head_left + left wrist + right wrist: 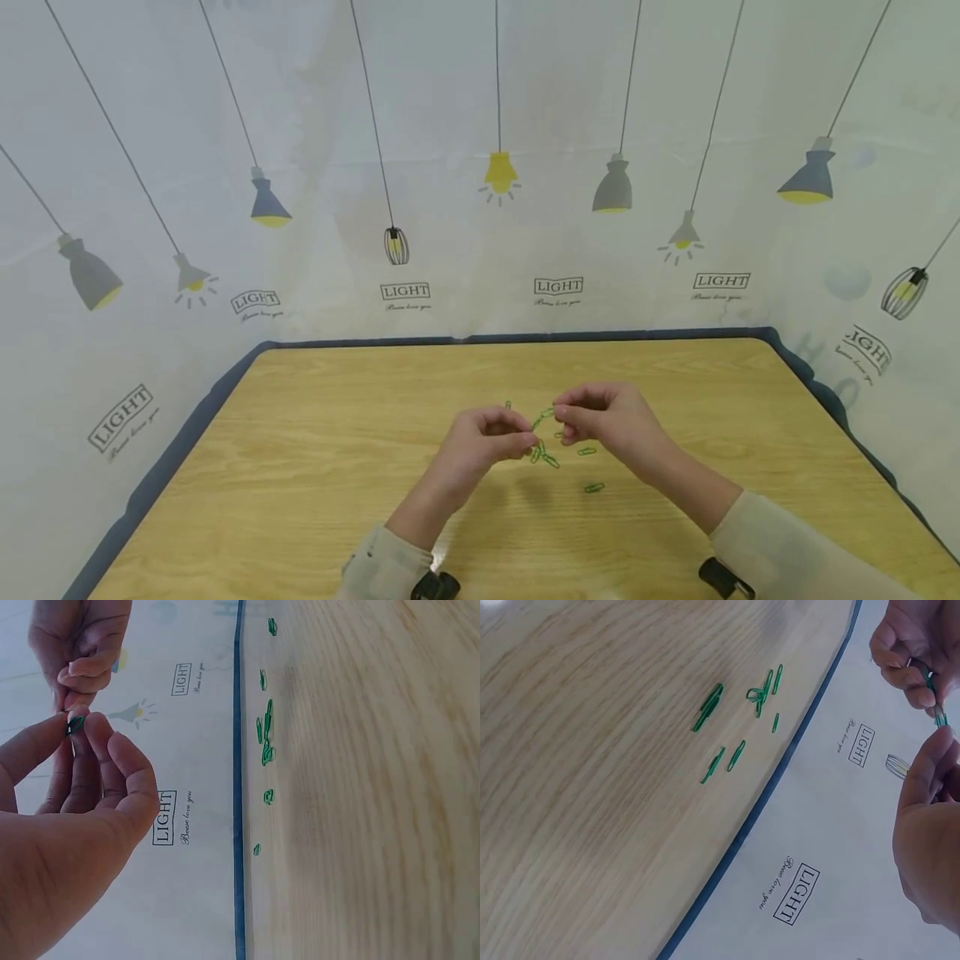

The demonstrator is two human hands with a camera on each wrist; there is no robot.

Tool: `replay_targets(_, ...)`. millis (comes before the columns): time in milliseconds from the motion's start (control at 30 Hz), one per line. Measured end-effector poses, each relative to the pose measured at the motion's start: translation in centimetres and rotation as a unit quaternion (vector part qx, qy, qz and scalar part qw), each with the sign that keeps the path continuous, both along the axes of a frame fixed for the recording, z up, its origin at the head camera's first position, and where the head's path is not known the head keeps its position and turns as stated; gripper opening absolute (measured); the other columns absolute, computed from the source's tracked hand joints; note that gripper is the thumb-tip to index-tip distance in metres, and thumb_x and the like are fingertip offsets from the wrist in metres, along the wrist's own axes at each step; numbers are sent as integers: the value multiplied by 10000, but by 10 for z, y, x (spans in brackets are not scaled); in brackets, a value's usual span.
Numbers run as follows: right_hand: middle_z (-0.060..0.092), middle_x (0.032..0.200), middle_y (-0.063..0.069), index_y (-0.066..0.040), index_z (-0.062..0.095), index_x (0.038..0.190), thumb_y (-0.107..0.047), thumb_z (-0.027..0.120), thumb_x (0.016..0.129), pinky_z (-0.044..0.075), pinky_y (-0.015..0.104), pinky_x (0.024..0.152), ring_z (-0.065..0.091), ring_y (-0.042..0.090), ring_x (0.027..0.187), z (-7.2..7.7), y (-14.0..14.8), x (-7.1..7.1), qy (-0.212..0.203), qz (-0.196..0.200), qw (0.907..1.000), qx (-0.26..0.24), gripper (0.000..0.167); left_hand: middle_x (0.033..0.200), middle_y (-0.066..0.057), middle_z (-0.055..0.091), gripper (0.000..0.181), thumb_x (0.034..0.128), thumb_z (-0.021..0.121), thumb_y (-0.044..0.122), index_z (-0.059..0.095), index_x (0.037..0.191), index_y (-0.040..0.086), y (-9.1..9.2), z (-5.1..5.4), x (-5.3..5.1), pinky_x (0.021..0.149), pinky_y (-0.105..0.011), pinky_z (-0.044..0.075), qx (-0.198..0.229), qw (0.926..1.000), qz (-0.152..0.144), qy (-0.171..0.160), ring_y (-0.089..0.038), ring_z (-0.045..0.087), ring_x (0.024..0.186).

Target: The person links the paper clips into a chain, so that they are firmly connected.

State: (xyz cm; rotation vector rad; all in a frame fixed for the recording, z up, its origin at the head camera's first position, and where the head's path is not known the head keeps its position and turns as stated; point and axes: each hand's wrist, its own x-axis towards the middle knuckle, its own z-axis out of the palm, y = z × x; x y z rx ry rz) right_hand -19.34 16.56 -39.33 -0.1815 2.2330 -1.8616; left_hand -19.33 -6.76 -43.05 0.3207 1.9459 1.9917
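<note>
My left hand (487,437) pinches a green paper clip (536,423) between thumb and fingertips, above the wooden table. Close to its right, my right hand (615,421) pinches another green paper clip (547,412). The two clips meet between the hands; whether they are hooked together I cannot tell. In the left wrist view a green clip (76,724) shows at the left fingertips, and the right wrist view has a clip (940,715) at the right fingertips. Below the hands lies a small cluster of green paper clips (551,461), partly hidden by the left fingers in the head view.
Several loose green paper clips lie around the cluster, among them one clip (595,487) nearer me and one clip (508,405) farther back. The wooden table (300,467) has a dark blue edging (375,342), with a lamp-printed white sheet (450,100) behind it.
</note>
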Motion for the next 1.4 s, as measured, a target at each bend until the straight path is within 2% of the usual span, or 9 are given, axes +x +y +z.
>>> replay_targets(167,735,925,15,58,715,1182,-119,710,1031,657,333,833,723,138,811,5,-2,2,53,-9,9999,85,233,954,29,766,228,980,759,101,694,1147,-41,4,-2,0,952,-391,633,50,9996,-260,14,-127,743,915)
replay_targets(233,736,921,18,58,711,1183,-118,709,1031,659,340,835,721,142,816,7,-3,3,96,4,9999,125,233,988,-12,784,255,985,756,105,681,1186,-32,5,-1,0,984,-442,626,53,9995,-320,23,-142,751,926)
replay_targets(333,737,908,20,62,708,1184,-115,709,1031,658,336,828,720,145,817,11,-3,4,145,39,9998,131,234,1067,-82,802,301,983,762,116,663,1248,10,6,0,-1,994,-430,613,2,9994,-339,84,-169,760,976)
replay_targets(467,740,908,19,72,704,1185,-103,709,1027,655,327,820,720,146,810,13,-2,5,186,143,9997,69,235,1153,-114,794,296,975,766,106,674,1253,62,8,3,0,989,-360,591,-117,9993,-288,228,-178,751,1053)
replay_targets(600,748,916,15,80,704,1181,-93,712,1021,654,318,814,722,139,805,13,-2,5,224,223,9995,35,235,1192,-76,770,287,989,764,171,693,1240,52,12,5,1,1003,-368,581,-259,9987,-173,412,-155,708,1099)
replay_targets(767,758,919,36,82,705,1178,-102,725,1013,653,320,806,726,142,793,13,-2,6,241,256,9994,32,248,1217,-107,742,310,1051,693,254,690,1260,25,13,7,1,1040,-388,593,-124,9985,9,527,-147,700,1108)
replay_targets(900,764,942,81,66,710,1181,-121,731,1014,655,341,817,727,159,797,14,-3,6,222,262,9994,104,252,1216,-145,750,299,1072,662,274,694,1270,52,13,8,1,1029,-397,607,-50,9984,121,544,-143,723,1079)
replay_targets(1033,767,969,105,59,715,1179,-120,730,1015,658,346,814,724,168,798,15,-4,5,242,262,9992,199,244,1204,-131,760,289,1072,665,287,708,1258,71,14,8,0,1023,-410,612,-46,9985,183,514,-171,734,1088)
replay_targets(1400,781,996,126,53,725,1165,-106,723,1017,669,357,804,727,169,799,14,-6,3,308,397,9983,278,217,1158,-71,748,294,1063,679,275,718,1228,34,16,8,-2,1033,-450,614,92,9991,100,396,-140,706,1062)
